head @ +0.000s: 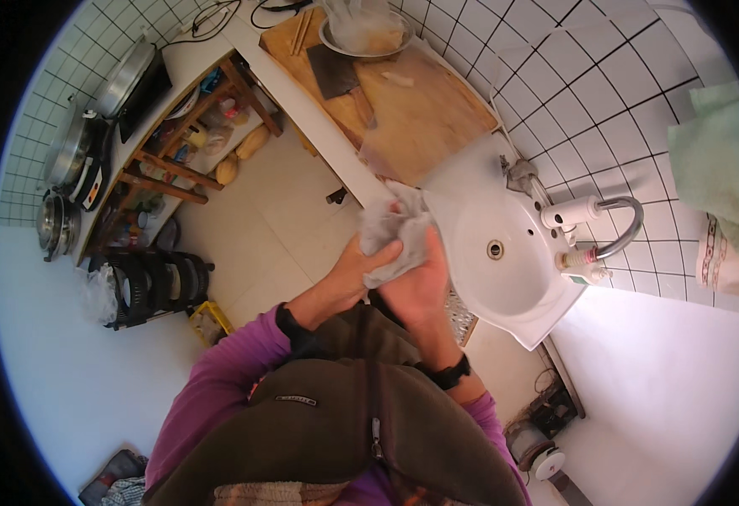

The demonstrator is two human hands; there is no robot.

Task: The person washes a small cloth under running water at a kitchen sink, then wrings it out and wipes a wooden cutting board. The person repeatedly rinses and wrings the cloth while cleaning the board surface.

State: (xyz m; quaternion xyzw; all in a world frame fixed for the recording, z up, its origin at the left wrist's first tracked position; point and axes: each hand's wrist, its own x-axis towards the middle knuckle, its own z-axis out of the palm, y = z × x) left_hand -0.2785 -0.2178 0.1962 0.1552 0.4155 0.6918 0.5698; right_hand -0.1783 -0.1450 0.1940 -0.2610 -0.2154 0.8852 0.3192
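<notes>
Both hands are on a crumpled grey cloth [396,237] in front of my body. My left hand [351,269] has its thumb laid over the cloth and its fingers around the side. Against the cloth's lower right side lies my right hand [417,284], slightly blurred and closed around its edge. To the right is a white washbasin [505,278] with a curved metal tap [628,228]. Beyond the hands, a wooden cutting board [432,120] bears a cleaver [337,73], a pair of chopsticks [301,31] and a metal bowl [325,35] with a plastic bag in it.
A white counter [319,136] with shelves of food beneath runs along the left, with metal pots [126,76] on it. Below stands a black rack [160,281] beside a yellow crate [216,314]. A small grey rag [522,175] lies behind the basin. Towels [714,145] hang at right.
</notes>
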